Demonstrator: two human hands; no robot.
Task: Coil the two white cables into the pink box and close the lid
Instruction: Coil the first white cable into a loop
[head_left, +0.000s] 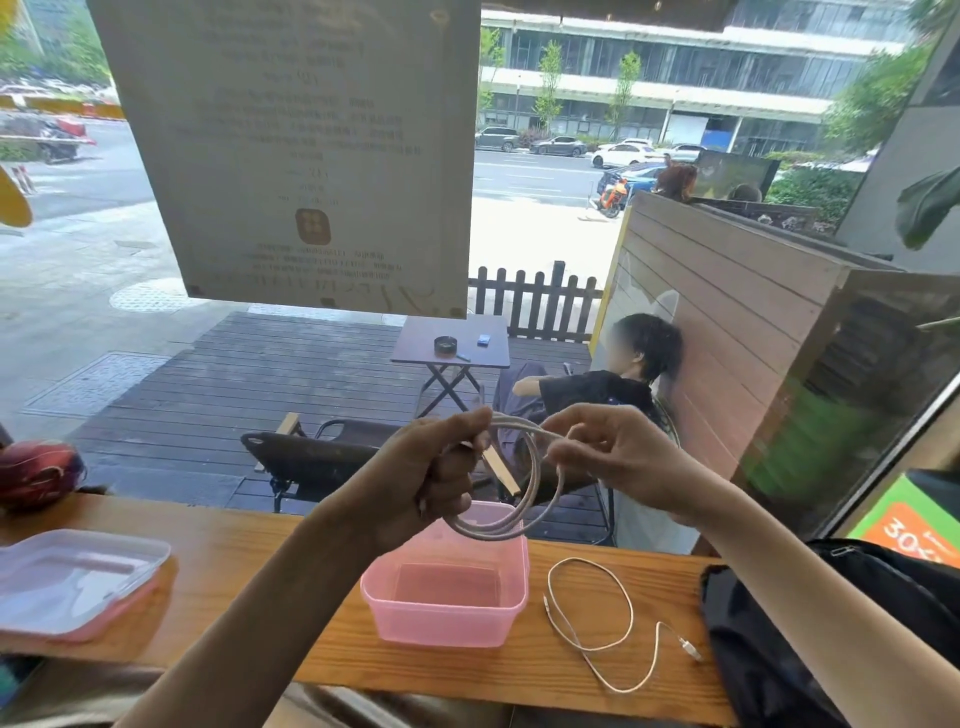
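Note:
An open pink box (506, 618) stands on the wooden counter (260, 587), with nothing inside it. Above its far rim I hold a coiled white cable (540, 499) in several loops. My left hand (441, 467) grips the top of the coil in a closed fist. My right hand (618, 452) pinches the cable at the coil's upper right. A second white cable (618, 639) lies loose on the counter to the right of the box. The translucent pink-rimmed lid (72, 587) lies flat at the counter's left end.
A black bag (831, 644) sits on the counter's right end, close to the loose cable. A red round object (36, 470) rests at the far left. A window with a paper notice (301, 156) is right behind the counter; a person sits outside.

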